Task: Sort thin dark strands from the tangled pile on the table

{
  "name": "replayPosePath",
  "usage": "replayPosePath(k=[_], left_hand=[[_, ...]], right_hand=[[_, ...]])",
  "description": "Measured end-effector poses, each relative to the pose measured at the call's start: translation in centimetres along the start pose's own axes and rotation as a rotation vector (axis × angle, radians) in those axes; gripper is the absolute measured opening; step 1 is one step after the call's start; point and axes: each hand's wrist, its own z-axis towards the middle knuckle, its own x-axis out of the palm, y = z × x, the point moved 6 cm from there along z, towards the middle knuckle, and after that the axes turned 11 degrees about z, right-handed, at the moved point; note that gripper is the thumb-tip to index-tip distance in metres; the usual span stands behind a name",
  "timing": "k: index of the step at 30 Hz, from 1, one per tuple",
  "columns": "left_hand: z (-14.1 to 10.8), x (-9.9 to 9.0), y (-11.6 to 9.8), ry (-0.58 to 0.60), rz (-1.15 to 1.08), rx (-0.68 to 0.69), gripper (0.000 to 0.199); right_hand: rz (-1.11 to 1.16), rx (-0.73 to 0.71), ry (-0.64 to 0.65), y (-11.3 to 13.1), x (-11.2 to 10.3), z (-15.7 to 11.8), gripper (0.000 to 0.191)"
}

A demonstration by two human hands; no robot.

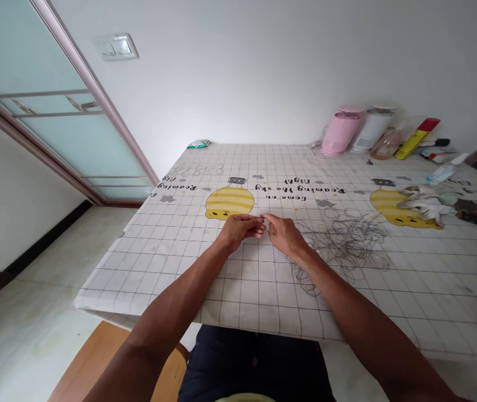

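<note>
My left hand (241,230) is above the middle of the table, its thumb and fingers pinched together. Facing it at the fingertips, my right hand (283,233) is closed too, with its index finger reaching toward the left. Whatever sits between the fingertips is too small to make out. A loose tangle of thin dark wire (342,240) lies beside my right hand and partly under my right forearm. Several small looped wire shapes (198,168) lie in a row at the table's back left.
A grid-patterned cloth (158,273) covers the table. Along the wall stand a pink cylinder (341,133), a white cylinder (370,131) and a yellow-and-red can (416,139). Crumpled cloths (428,202) and a clear bottle (446,168) are at right. A green packet (198,144) lies at the back edge.
</note>
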Motion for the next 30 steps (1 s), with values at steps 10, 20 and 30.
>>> replayPosePath(k=[10,20,30], left_hand=[[-0.1,0.3,-0.3,0.049,0.057,0.002,0.019],[-1.3,-2.3,-3.1,-0.071,0.326,0.118,0.054],[-1.5,-2.5,-4.2,-0.200,0.589,0.414,0.051]], right_hand=[[0.055,-0.002,0.085,0.6,-0.6,-0.2,0.031],[0.120,-0.007,-0.017,-0.2,-1.4,0.0,0.046],[0.132,-0.026,-0.063,-0.3,-0.9,0.1,0.049]])
